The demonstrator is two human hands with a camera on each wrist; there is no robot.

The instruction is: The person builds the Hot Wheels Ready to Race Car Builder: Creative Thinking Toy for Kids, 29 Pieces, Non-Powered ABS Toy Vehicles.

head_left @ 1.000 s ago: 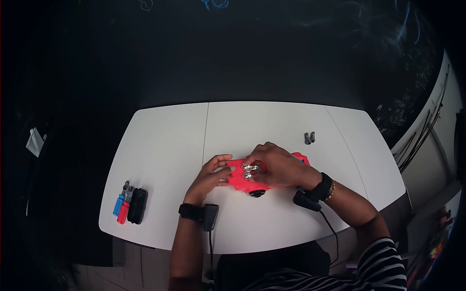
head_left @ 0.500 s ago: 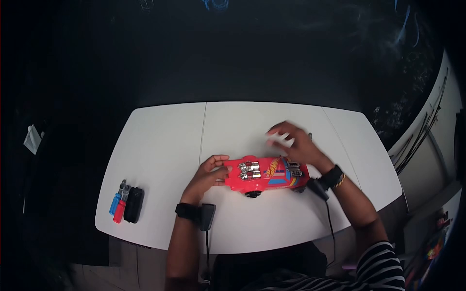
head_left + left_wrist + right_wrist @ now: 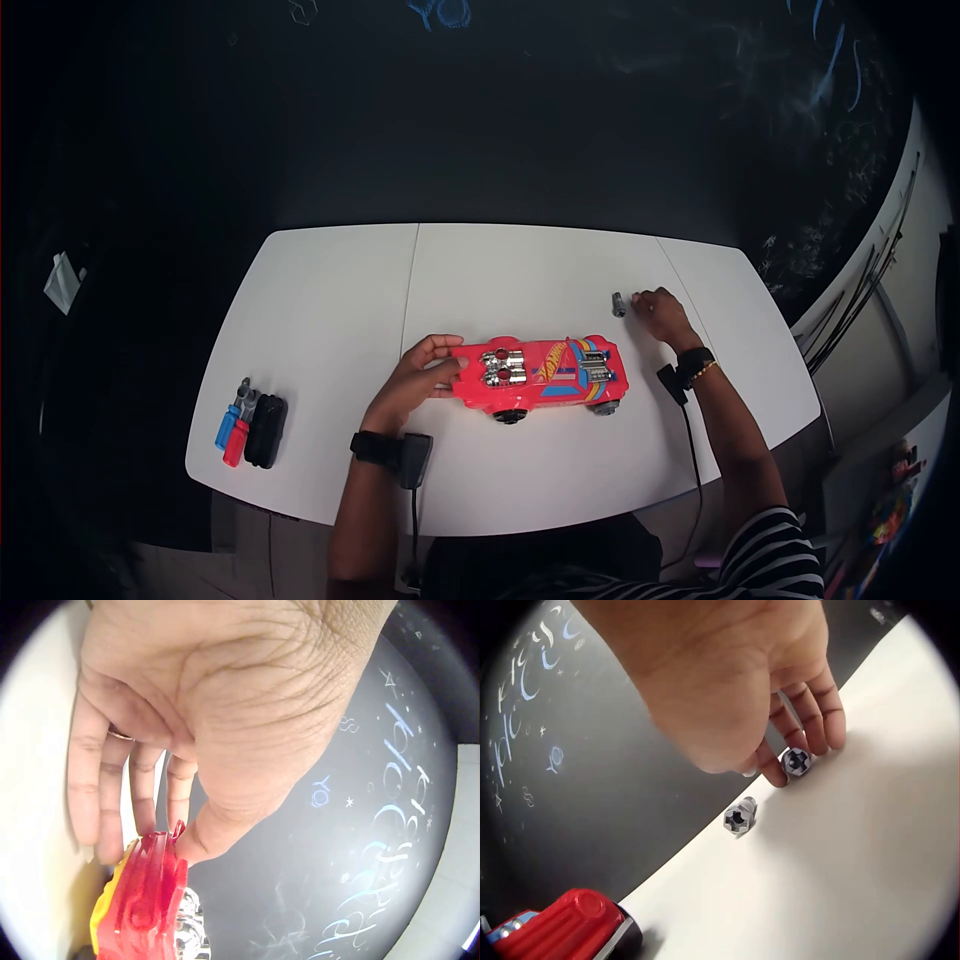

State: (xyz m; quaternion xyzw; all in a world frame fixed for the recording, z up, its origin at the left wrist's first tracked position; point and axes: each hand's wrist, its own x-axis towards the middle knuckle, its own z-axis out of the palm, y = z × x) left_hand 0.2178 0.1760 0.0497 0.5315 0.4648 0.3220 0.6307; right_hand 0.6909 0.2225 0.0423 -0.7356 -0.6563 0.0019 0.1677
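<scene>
A red toy car (image 3: 540, 390) with chrome engine parts rests on its wheels on the white table. My left hand (image 3: 405, 385) holds its left end, thumb on top; in the left wrist view the thumb and fingers of the left hand (image 3: 217, 705) pinch the red body (image 3: 142, 907). Beyond the car's right end is my right hand (image 3: 664, 317). The right wrist view shows the right hand (image 3: 735, 690) with fingers curled round a grey socket-ended piece (image 3: 797, 762) at the tabletop. A second such grey piece (image 3: 739, 817), also in the head view (image 3: 619, 304), lies just beside it.
At the table's left lie a blue-handled tool (image 3: 228, 428), a red-handled tool (image 3: 236, 443) and a black case (image 3: 265, 432). A dark chalkboard wall (image 3: 500, 120) stands behind the white table (image 3: 320, 300). A cable hangs from each wrist camera.
My right hand has left the top of the car and moved right and away to the grey pieces, closing round one. The left hand keeps its hold on the car's left end.
</scene>
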